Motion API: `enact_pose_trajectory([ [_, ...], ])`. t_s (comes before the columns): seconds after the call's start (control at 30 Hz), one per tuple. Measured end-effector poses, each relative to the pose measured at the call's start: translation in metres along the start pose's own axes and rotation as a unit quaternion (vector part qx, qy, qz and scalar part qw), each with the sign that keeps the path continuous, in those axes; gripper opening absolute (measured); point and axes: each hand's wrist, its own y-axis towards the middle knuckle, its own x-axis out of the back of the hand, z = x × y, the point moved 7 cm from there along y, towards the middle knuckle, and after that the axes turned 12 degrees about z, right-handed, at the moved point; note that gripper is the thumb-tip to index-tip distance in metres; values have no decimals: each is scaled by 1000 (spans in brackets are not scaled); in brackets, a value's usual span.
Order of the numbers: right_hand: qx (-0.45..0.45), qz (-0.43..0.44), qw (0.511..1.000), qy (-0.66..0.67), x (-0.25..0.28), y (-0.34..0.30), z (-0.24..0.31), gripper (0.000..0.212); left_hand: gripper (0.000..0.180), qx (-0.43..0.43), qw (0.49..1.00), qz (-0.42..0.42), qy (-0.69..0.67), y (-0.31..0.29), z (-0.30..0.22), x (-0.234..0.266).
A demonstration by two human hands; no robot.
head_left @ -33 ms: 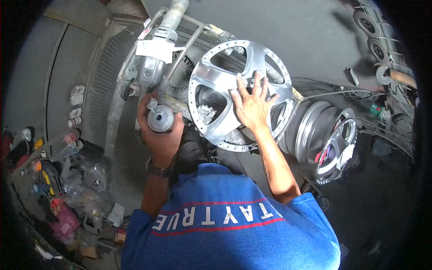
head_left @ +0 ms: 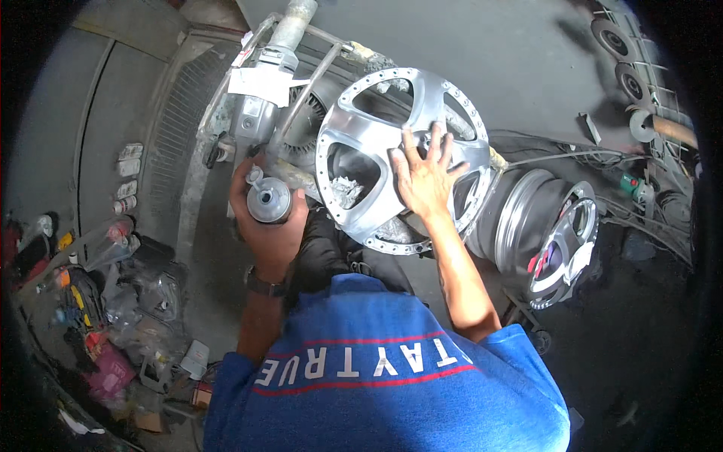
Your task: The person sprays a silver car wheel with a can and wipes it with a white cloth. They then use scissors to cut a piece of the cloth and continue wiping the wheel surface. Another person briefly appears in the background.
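Observation:
My left hand is wrapped around a grey bottle, whose flip-top cap is raised and whose spout faces up. Flat on the centre of a silver wheel face rests my right hand, its fingers spread. The wheel face has wide spokes and small holes around its rim. Its hub is partly hidden under my fingers. Crumpled silvery material shows through one of the openings. The bottle stays apart from the wheel, to its left.
A power tool with white paper on it sits in a metal frame beyond my left hand. At right are a wheel barrel and another spoked wheel face. Bags and clutter lie at left; discs hang far right.
My right hand has slid slightly to the right and nearer across the wheel's centre. The left hand and bottle look the same.

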Motion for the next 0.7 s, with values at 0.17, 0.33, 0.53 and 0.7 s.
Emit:
enact_pose_trajectory([
  [0.17, 15, 63, 997, -45, -5, -14, 25, 68, 94, 12, 999, -5, -39, -1, 12, 3],
  [0.33, -22, 61, 998, -21, 11, -2, 8, 67, 94, -29, 1000, 0, -12, -1, 13, 5],
  [0.53, 51, 16, 998, -19, 2, -13, 21, 56, 94, -20, 1000, -2, -18, 0, 7, 4],
  [0.7, 22, 20, 999, -27, -2, 2, 21, 56, 94, 37, 998, 11, -59, 1, 15, 4],
])
